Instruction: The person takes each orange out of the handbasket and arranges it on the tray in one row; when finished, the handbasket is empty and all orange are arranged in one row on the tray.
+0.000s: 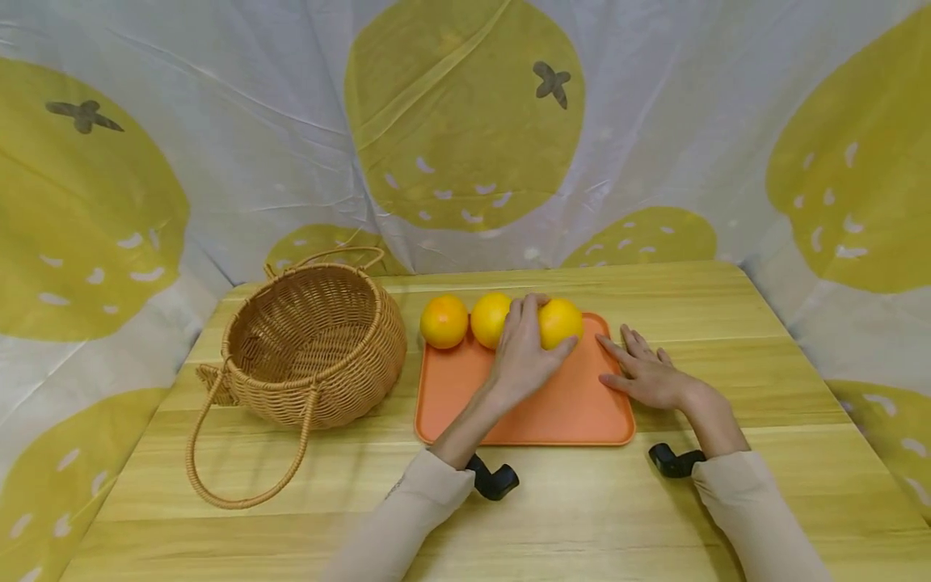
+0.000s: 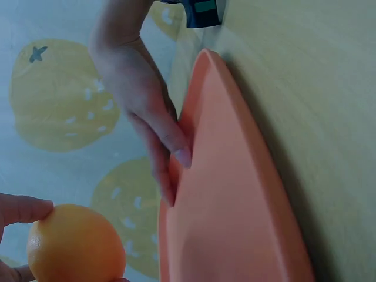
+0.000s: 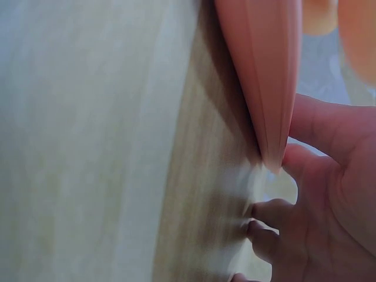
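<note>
An orange tray [image 1: 575,408] lies on the wooden table, with three oranges in a row along its far side. My left hand [image 1: 525,356] grips the rightmost orange [image 1: 562,323], its thumb at the near side and its fingers at the far left. That same orange [image 2: 76,244] shows at the lower left of the left wrist view. Close by on the left sit the middle orange [image 1: 489,317] and the leftmost orange [image 1: 444,321]. With fingers spread, my right hand [image 1: 650,380] rests at the tray's right edge, thumb and index finger touching the rim [image 3: 267,88].
Left of the tray stands a round wicker basket [image 1: 385,356], its opening tilted toward me. One basket handle [image 1: 240,503] hangs down onto the table [image 1: 567,517]; the other leans back. A fruit-print cloth [image 1: 655,121] surrounds the table. Each wrist carries a black mount [image 1: 497,482].
</note>
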Demonstrator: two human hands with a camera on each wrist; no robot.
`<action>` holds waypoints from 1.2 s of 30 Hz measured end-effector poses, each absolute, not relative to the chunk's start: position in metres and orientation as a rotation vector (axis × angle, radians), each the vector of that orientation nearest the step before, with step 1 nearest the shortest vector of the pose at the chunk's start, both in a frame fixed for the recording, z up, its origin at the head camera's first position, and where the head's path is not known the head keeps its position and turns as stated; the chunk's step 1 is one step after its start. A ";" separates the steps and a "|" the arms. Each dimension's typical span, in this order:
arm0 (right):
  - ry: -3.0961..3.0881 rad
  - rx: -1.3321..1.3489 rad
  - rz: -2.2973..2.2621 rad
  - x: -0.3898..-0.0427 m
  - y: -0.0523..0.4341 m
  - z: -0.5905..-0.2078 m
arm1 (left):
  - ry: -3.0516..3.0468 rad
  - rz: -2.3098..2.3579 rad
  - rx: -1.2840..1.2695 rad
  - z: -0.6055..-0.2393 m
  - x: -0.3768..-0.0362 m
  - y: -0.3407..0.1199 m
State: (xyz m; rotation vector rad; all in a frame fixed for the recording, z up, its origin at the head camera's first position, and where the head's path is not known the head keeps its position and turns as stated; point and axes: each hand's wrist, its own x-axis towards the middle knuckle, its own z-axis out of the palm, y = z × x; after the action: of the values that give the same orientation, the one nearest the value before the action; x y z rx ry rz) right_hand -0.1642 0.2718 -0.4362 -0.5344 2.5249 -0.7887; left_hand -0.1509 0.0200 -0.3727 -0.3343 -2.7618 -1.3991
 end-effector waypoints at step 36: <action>2.528 -0.512 -0.797 -0.166 0.272 -0.442 | -2.890 -0.933 -0.207 -0.417 -0.159 0.060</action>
State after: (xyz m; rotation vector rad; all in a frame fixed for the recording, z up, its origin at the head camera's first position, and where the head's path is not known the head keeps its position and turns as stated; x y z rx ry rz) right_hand -0.1661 0.2723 -0.4420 -0.5124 2.5282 -0.7967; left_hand -0.1594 0.0597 -0.4173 -0.2075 -2.8897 -0.9332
